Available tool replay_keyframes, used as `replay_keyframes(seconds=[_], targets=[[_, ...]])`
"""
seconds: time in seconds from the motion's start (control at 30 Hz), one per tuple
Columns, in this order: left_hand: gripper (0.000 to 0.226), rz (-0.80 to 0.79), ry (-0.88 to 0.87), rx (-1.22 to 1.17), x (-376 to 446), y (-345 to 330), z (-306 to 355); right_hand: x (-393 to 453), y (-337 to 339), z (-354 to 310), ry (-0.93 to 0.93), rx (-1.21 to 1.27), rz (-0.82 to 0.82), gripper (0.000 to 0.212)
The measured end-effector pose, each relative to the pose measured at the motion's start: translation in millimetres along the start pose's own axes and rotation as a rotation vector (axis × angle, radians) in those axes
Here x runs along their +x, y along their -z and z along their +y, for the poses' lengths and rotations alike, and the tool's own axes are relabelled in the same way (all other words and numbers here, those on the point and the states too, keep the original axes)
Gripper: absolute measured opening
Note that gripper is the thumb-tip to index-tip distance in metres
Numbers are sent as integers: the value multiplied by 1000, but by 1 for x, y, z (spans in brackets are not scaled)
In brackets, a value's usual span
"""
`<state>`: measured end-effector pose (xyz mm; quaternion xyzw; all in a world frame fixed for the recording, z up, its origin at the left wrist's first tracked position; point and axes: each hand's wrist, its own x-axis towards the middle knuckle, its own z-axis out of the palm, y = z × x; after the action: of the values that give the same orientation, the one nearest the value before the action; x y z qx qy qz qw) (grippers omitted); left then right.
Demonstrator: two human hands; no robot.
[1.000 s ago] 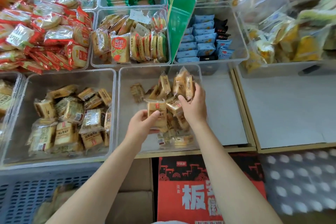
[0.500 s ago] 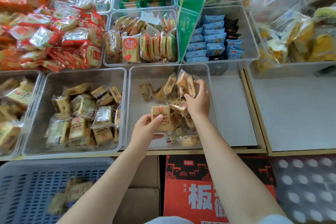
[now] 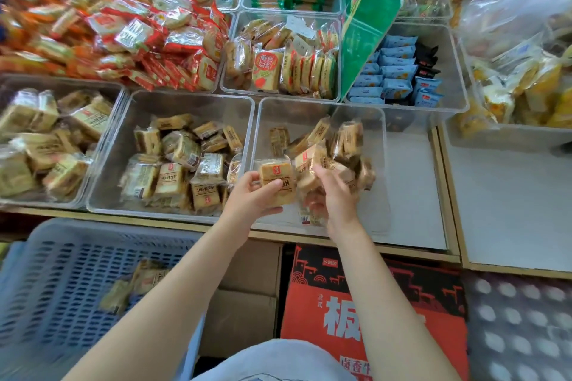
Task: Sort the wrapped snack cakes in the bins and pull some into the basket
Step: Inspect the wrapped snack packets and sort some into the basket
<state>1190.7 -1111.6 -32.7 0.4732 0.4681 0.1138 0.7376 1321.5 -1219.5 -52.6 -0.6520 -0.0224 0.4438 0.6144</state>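
Clear plastic bins stand in rows on a pale bench [image 3: 411,189] edged in light wood, each holding one kind of wrapped snack. In the nearest middle bin [image 3: 322,108] both hands are at work. The left hand [image 3: 252,199] holds one wrapped snack cake [image 3: 276,178] label-up, thumb across its front and fingers underneath, its grip clamped on the packet. That hold looks meant to keep the label readable while the packet is judged or lifted clear. The right hand [image 3: 335,195] is buried in the loose pile of cakes [image 3: 337,148], fingers curled around several packets at once, so its grip is clamped on a bunch, probably to gather or shift them in one go.

Down at the lower left, below the bench edge, sits the blue slotted basket [image 3: 55,288], with a few wrapped cakes [image 3: 136,284] already lying in it. It is close to the left arm, so the held cake has only a short way to travel.

The neighbouring bin [image 3: 173,105] to the left holds similar tan packets, fuller and more jumbled. Behind are red packets [image 3: 148,40], blue packets [image 3: 396,74] and a tilted green sign [image 3: 368,15]. Under the bench stand a red printed carton [image 3: 371,312] and a plain cardboard box [image 3: 244,303]. The setting looks like a shop's snack counter; the edges of the view are blurred.
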Motion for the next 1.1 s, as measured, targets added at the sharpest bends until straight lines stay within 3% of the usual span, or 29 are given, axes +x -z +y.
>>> replay_keyframes(seconds=[0.27,0.4,0.47,0.57,0.67,0.9,1.1], targets=[[30,-1,44,-94,-29,57,-10,-43,-43,10,-17,-51,-142,22],[27,43,50,-114,-48,93,-15,-63,-67,17,-12,-53,-154,28],[36,29,42,-91,-57,113,-20,-76,-85,21,-18,-61,-206,29],[69,-65,15,18,-72,139,-26,-98,-115,32,-33,-179,-316,27],[63,-63,-24,36,-87,168,-35,-113,-139,49,-21,-331,-367,24],[49,-19,-85,200,-116,217,-45,-134,-178,63,120,-454,-296,1],[51,19,-157,250,-137,243,-44,-149,-203,59,106,-575,-326,2]])
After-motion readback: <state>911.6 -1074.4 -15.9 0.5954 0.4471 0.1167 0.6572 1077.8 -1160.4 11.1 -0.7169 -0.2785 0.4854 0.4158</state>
